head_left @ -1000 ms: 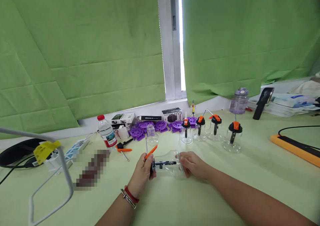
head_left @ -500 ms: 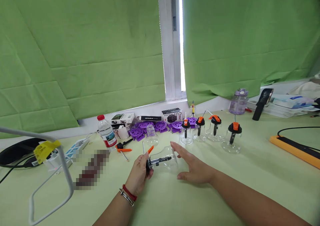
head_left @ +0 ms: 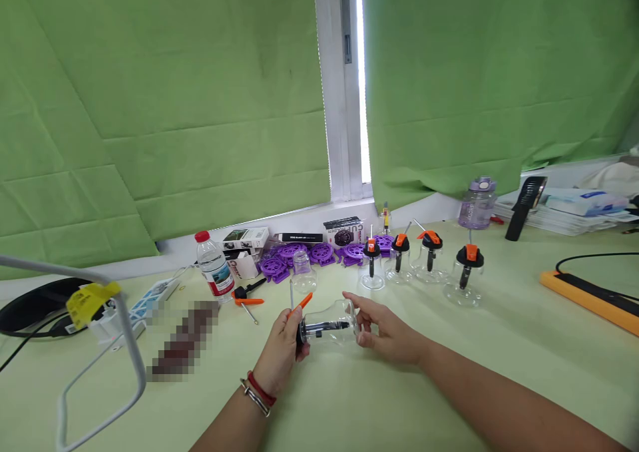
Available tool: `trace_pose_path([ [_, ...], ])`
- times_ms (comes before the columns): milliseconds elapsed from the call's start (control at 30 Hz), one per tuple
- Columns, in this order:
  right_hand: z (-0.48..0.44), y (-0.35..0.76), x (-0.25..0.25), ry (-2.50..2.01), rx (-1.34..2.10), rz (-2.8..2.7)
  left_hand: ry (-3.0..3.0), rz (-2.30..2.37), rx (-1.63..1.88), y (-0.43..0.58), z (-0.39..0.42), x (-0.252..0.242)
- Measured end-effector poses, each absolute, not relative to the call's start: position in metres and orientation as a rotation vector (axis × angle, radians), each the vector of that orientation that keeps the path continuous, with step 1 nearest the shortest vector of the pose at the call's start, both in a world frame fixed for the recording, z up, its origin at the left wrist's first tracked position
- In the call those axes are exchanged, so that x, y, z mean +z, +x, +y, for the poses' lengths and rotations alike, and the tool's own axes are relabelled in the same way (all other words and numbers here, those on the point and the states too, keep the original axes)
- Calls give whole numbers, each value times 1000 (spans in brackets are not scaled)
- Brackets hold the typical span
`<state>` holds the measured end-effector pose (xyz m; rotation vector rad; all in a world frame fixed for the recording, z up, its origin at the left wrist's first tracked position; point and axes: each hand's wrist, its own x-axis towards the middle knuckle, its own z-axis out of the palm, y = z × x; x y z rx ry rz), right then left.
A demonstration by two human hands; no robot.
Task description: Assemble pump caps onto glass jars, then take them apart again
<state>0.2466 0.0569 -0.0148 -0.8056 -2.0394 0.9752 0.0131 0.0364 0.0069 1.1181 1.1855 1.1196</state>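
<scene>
My left hand (head_left: 285,345) is closed round the black cap end of a clear glass bottle (head_left: 332,325), which lies on its side in the air just over the table. An orange lever (head_left: 300,303) and a thin metal rod stick up from that cap, and a black stem runs inside the glass. At the wide base end, the curled fingers and thumb of my right hand (head_left: 387,329) grip the glass. Behind it a bare glass bottle (head_left: 304,277) stands, and a loose black-and-orange cap (head_left: 248,299) with a metal rod lies to the left.
Several capped glass bottles (head_left: 464,279) stand at the right. Along the back are purple plastic wheel-like parts (head_left: 322,253), small boxes (head_left: 246,237) and a water bottle (head_left: 214,269). A white bent metal frame (head_left: 137,345) rises at near left; an orange-and-black bar (head_left: 589,302) lies at far right.
My right hand has closed from spread fingers onto the base of the glass bottle. The bottle has shifted slightly right and down with my left hand, now lying more level.
</scene>
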Motion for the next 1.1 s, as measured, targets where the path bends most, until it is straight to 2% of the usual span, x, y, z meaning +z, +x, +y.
trace_pose_path([
  [200,57,242,-11,-841,1272,-1851,1163,1201,1086,16,35,6],
  [700,58,230,-18,-1033,1760,-1345,1299,1297,1075,17,34,8],
  [1100,57,231,-16,-1021,1905,-1227,1323,1329,1093,19,33,9],
])
